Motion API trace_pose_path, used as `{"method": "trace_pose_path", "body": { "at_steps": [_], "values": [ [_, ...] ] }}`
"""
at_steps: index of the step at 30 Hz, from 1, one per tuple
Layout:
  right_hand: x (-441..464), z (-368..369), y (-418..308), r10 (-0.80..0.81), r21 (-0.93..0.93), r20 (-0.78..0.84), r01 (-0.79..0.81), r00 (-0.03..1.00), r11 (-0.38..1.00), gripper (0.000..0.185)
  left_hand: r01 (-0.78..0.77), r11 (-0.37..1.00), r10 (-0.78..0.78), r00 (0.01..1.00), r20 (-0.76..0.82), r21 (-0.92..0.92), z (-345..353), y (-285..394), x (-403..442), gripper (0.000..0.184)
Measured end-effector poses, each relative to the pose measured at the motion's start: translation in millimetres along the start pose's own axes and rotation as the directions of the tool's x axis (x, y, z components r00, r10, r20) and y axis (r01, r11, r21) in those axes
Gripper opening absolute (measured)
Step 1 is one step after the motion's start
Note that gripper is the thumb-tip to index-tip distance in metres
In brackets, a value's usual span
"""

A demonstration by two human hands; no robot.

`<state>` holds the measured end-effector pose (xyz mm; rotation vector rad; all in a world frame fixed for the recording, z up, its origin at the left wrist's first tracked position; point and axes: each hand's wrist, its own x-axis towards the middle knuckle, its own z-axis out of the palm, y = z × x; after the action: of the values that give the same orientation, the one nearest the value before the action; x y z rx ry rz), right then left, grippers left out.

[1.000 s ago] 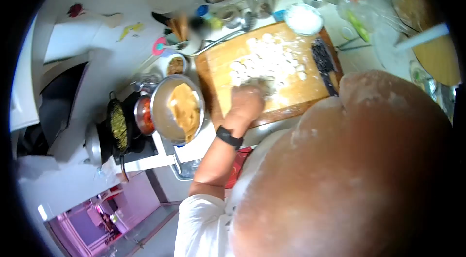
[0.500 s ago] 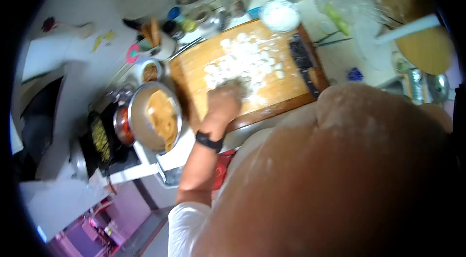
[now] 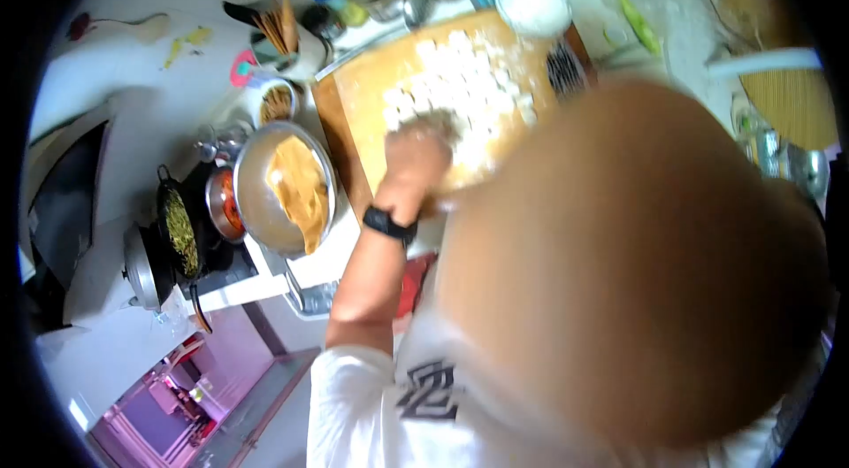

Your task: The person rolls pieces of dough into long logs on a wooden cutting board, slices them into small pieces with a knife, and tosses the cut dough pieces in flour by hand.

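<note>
My left hand [image 3: 419, 149], with a black watch on the wrist, reaches to the near left part of a wooden board [image 3: 349, 105]. Its blurred fingers are at the edge of many small white dough pieces [image 3: 469, 79] dusted with flour, and their grip cannot be made out. A large blurred shape of bare skin, apparently my right hand [image 3: 632, 264], looms very close to the camera. Its fingers do not show, and it covers the board's near right part. The dark patterned blade of a knife [image 3: 563, 68] lies on the board's right side, its handle hidden.
A bowl of white powder [image 3: 534, 8] stands at the board's far edge. To the left are a metal bowl with a tan dough-like mass [image 3: 299, 189], a smaller bowl with red food [image 3: 232, 203] and a black pan of green food [image 3: 182, 234]. A utensil holder [image 3: 301, 57] stands behind.
The large skin shape has risen and shifted, now hiding the knife's handle and the board's near right corner. My left hand stays at the dough pieces. The view has tilted slightly.
</note>
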<state>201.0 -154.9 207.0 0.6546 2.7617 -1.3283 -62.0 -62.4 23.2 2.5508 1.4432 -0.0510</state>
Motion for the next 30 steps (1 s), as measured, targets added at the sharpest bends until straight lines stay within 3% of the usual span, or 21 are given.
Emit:
{"method": "trace_pose_path", "body": {
  "at_steps": [2,3,5,6,7,8,10,11,12,13,14,16,17,18,21,22,24,25,27,30],
  "values": [
    [14,-8,28,0.125,-0.146,-0.057,-0.132,0.991,0.98,0.091,0.061,0.996,-0.059,0.998,0.028,-0.058,-11,1,1,0.024],
    [20,-5,45,0.191,-0.222,-0.107,-0.21,0.976,0.952,0.092,0.074,0.991,-0.081,0.995,-0.059,-0.113,-10,0,0,0.025],
    [35,9,83,0.317,-0.306,-0.233,-0.378,0.92,0.874,0.094,0.076,0.983,-0.088,0.994,-0.069,-0.17,6,-10,-8,0.027],
    [41,18,102,0.368,-0.321,-0.303,-0.457,0.879,0.829,0.095,0.073,0.977,-0.107,0.981,-0.162,-0.202,20,-18,-13,0.036],
    [49,29,119,0.414,-0.309,-0.377,-0.534,0.828,0.787,0.096,0.068,0.971,-0.127,0.959,-0.252,-0.229,27,-21,-17,0.047],
    [57,41,135,0.44,-0.281,-0.445,-0.588,0.78,0.758,0.098,0.074,0.969,-0.134,0.958,-0.252,-0.237,28,-17,-23,0.047],
    [71,68,156,0.487,-0.149,-0.575,-0.669,0.658,0.728,0.097,0.064,0.991,-0.093,0.957,-0.274,-0.114,26,-5,-34,0.081],
    [77,82,164,0.504,-0.075,-0.624,-0.688,0.597,0.722,0.095,0.086,0.981,-0.115,0.98,-0.161,-0.177,36,-4,-38,0.096],
    [83,93,172,0.533,0.07,-0.707,-0.705,0.464,0.706,0.092,0.086,0.979,-0.117,0.979,-0.165,-0.184,39,1,-38,0.096],
    [89,100,176,0.56,0.142,-0.721,-0.705,0.407,0.695,0.096,0.097,0.983,-0.12,0.982,-0.144,-0.156,40,9,-37,0.097],
    [92,105,179,0.56,0.137,-0.721,-0.708,0.408,0.693,0.096,0.106,0.986,-0.121,0.985,-0.12,-0.128,43,13,-36,0.098],
    [105,106,171,0.497,-0.019,-0.678,-0.689,0.541,0.724,0.093,0.075,0.984,-0.095,0.988,-0.12,-0.16,51,17,-29,0.099],
    [113,118,178,0.408,-0.076,-0.715,-0.643,0.568,0.762,0.082,0.05,0.992,-0.062,0.993,-0.096,-0.12,52,18,-24,0.098],
    [113,117,183,0.407,-0.08,-0.715,-0.645,0.568,0.76,0.082,0.024,0.997,-0.03,0.997,-0.07,-0.079,54,19,-21,0.098],
    [109,98,200,0.222,-0.287,-0.641,-0.498,0.735,0.819,0.067,-0.005,0.998,-0.009,0.98,-0.199,-0.068,70,-6,-8,0.092],
    [106,94,209,0.217,-0.292,-0.643,-0.496,0.735,0.818,0.067,-0.015,0.999,0.005,0.963,-0.27,-0.034,66,-16,-5,0.09],
    [101,83,225,0.28,-0.222,-0.775,-0.66,0.566,0.718,0.059,0.069,0.997,-0.073,0.949,-0.306,-0.025,58,-35,-6,0.08],
    [96,75,229,0.254,-0.2,-0.814,-0.663,0.523,0.722,0.062,0.118,0.992,-0.123,0.944,-0.306,-0.034,56,-42,-5,0.08],
    [100,58,236,0.27,-0.133,-0.82,-0.627,0.504,0.767,0.063,0.171,0.984,-0.175,0.934,-0.31,-0.042,53,-52,-3,0.079],
    [122,39,253,0.373,0.01,-0.792,-0.601,0.483,0.799,0.074,0.151,0.961,-0.239,0.874,-0.424,-0.23,61,-67,11,0.08]
  ]
}}
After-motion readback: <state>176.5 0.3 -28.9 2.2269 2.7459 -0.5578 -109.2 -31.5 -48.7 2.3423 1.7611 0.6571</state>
